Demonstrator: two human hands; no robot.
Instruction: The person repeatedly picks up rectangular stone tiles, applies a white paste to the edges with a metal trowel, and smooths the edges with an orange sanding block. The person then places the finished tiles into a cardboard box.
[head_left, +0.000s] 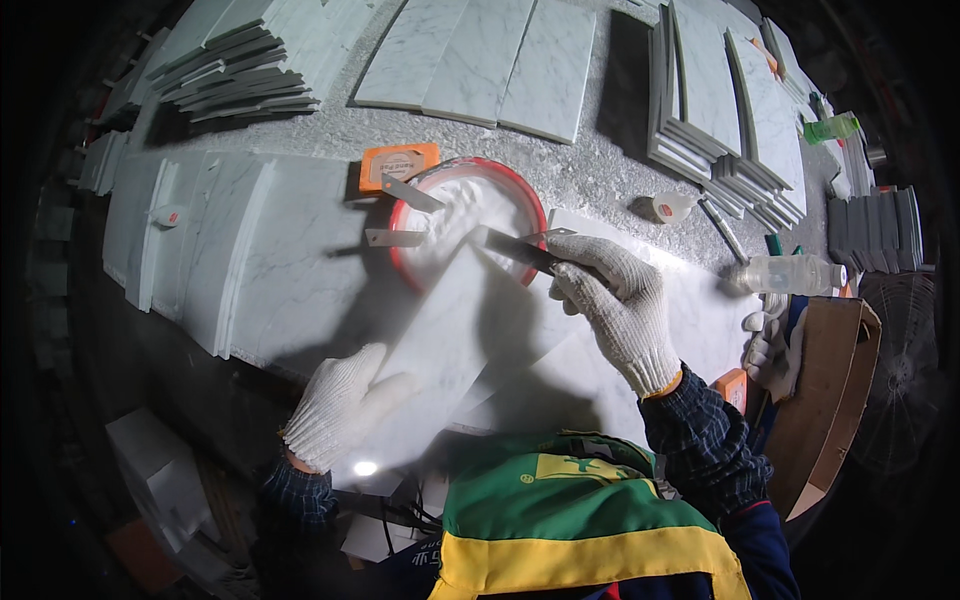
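My left hand (337, 412), in a white knitted glove, grips the near left edge of a pale marble tile (442, 334). The tile slants upward, and its far corner overlaps a red-rimmed bowl (537, 206) of white paste or powder (469, 196). In my right hand (619, 304), gloved alike, is a dark flat strip-like tool (517, 250), its tip at or close to that far corner. Two metal blades, one upper (411, 195) and one lower (394, 238), rest over the bowl's left rim. Another blade (553, 235) crosses its right rim, partly behind the tool.
An orange hand pad (375, 169) lies behind the bowl. Marble tiles (480, 64) and tile stacks (697, 82) cover the far bench. At right are a small squeeze bottle (673, 208), a clear plastic bottle (791, 275), a cardboard box (825, 390) and a fan (900, 371).
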